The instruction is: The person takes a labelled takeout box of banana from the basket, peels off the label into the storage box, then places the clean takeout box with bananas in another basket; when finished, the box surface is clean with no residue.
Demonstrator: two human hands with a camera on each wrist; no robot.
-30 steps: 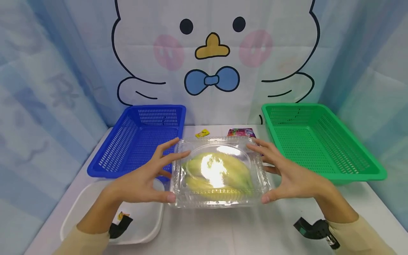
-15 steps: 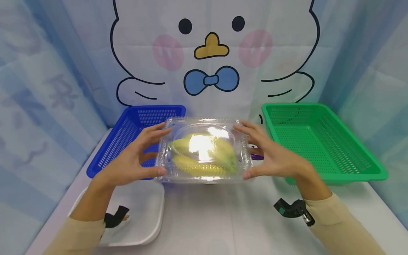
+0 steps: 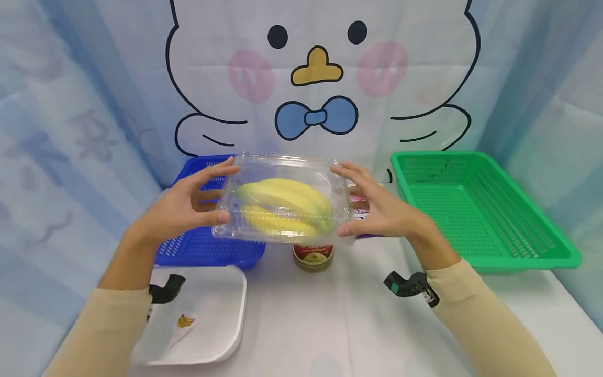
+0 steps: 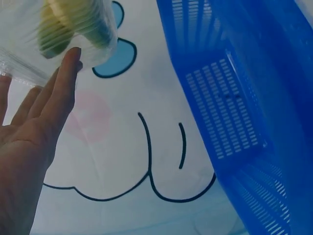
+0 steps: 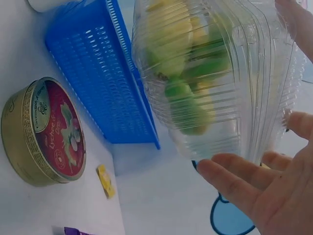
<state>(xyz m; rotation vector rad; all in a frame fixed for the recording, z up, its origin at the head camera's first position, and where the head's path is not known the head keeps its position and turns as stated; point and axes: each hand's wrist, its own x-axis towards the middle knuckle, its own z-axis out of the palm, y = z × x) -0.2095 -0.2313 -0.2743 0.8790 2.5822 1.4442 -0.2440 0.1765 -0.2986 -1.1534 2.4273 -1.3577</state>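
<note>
Both hands hold a clear plastic clamshell box (image 3: 282, 163) raised above the table, one hand at each end. Inside lie yellow bananas (image 3: 288, 196) with greenish ends. My left hand (image 3: 183, 201) grips the left end, thumb at the lower front corner and fingers at the upper edge. On the opposite end my right hand (image 3: 381, 209) has the same kind of hold. In the right wrist view, ribbed walls of the box show beside the right hand's fingers (image 5: 234, 181). The left wrist view catches only part of the box, near the left hand's fingertips.
Behind the left hand stands a blue basket (image 3: 212, 251); a green basket (image 3: 480, 209) is at right. Below the box sits a round tin (image 3: 313, 259) with a red lid. A purple packet (image 3: 361, 209), yellow sachet (image 5: 105, 181) and white tray (image 3: 212, 314) with a banana-printed paper (image 3: 185, 322) lie about.
Both hands have lifted the box and moved it left and farther back. The box has tilted, and the tin now shows beneath it. More of the white tray is uncovered.
</note>
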